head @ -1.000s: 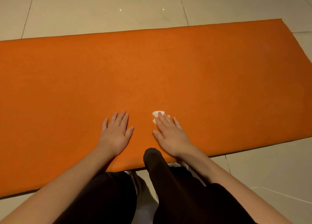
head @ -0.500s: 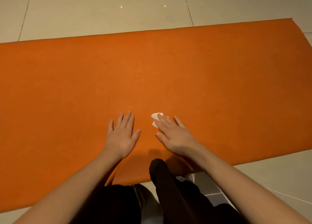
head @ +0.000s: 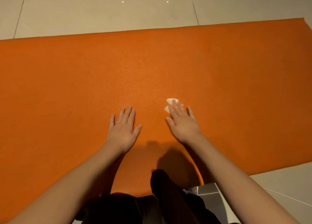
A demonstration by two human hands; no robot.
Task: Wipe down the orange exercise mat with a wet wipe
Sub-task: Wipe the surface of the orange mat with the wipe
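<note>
One flat, rectangular orange exercise mat (head: 67, 88) with a fine-grained surface, laid out on a floor (head: 101, 12) of large pale beige tiles. It runs off the left edge of the view, and its far right corner shows at the upper right.

Two hands, both mine, both palm down on the near half of the mat.

My left hand (head: 122, 131): one. Its fingers (head: 129, 113) are straight and slightly spread, resting flat on the bare mat and holding nothing.

One crumpled white wet wipe (head: 171, 100), lying on the mat just right of centre. It is mostly covered, with two small white lobes showing past my fingertips.

My right hand (head: 183, 124): one. Its fingers (head: 175, 108) are extended and pressed flat on top of the wipe, not curled round it. The two hands are near each other but apart, with bare mat between them.

Two small points of light (head: 122, 1) on the tiles beyond the mat's far edge, side by side.

One pair of black trousers (head: 168, 198) at the bottom of the view, with the right knee over the mat's near edge.

One white shoe (head: 191, 190), only partly visible, just beside that knee on the floor.
</note>
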